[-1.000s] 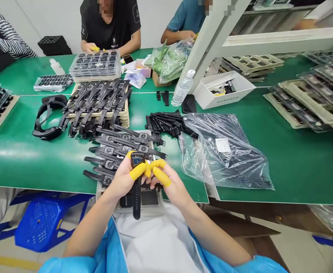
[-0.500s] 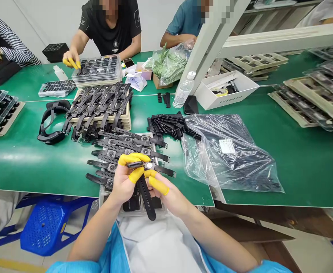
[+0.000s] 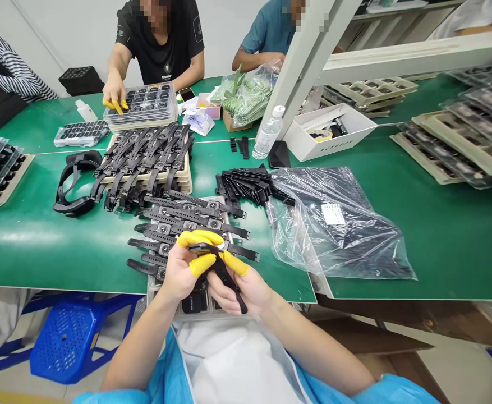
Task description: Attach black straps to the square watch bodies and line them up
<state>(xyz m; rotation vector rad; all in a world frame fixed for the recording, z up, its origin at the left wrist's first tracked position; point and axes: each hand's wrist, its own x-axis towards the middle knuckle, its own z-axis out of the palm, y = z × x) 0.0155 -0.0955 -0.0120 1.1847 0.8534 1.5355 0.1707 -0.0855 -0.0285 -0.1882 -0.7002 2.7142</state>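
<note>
Pinching left hand [image 3: 181, 272]: clamped on the edges of a black smartwatch case [image 3: 199, 247], thumb below and fingers above, yellow finger cots [image 3: 202, 264] on the tips that show.
Right hand [image 3: 252, 289]: closed around a black strap [image 3: 231, 280] that runs down from the case, its thumb near the joint — the joint itself is hard to make out behind the fingertips.
Watch position: between the two hands, which sit close together, in the air above the near end of a clear tray [image 3: 149, 292]; the case shows nearly edge-on.
Case handling: probably light and stiff, with a smooth face that could slip or scratch; the side edges look the safest hold.
Strap handling: looks soft and rubbery, likely to flex and swing if held far out — best taken close to the case.
Tray load: rows of strapped smartwatches [image 3: 189, 209] just beyond the hands, straps spread to both sides.
Bench, left: a taller stack of strapped watches [image 3: 145, 148] and a black headset [image 3: 73, 191].
Bench, right: loose black straps [image 3: 246, 186] touching a clear plastic bag [image 3: 342, 252], with a water bottle [image 3: 267, 134] behind.
Across the bench: a co-worker's hand [image 3: 115, 92] at a stacked tray of watch cases [image 3: 150, 102].
</note>
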